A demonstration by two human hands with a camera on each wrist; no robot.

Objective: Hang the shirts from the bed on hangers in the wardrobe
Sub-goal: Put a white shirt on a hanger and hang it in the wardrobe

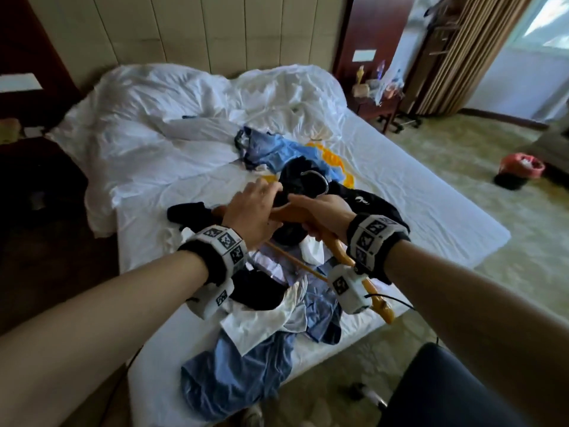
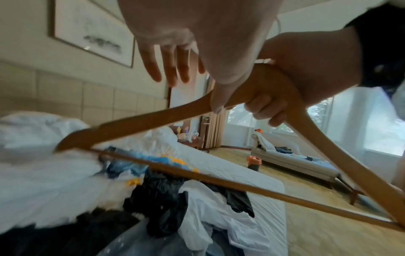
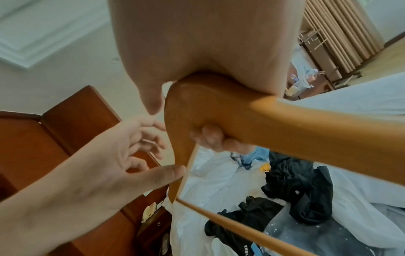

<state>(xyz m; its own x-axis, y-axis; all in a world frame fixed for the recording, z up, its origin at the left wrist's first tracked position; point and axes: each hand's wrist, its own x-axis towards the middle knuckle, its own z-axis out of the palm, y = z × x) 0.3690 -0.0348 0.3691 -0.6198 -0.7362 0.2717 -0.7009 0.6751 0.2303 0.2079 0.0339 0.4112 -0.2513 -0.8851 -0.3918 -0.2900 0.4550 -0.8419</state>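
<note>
The right hand (image 1: 320, 211) grips the hanger (image 2: 153, 114) at its neck; the left hand (image 1: 252, 211) hovers slack-fingered. Keep the hanger level while threading a shirt (image 1: 363, 204).

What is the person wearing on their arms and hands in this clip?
Both forearms are bare, with no sleeves or gloves. Each wrist carries a black band faced with white panels printed with square black-and-white markers. A white camera block with the same markers hangs under the right wrist, trailing a thin black cable.
</note>
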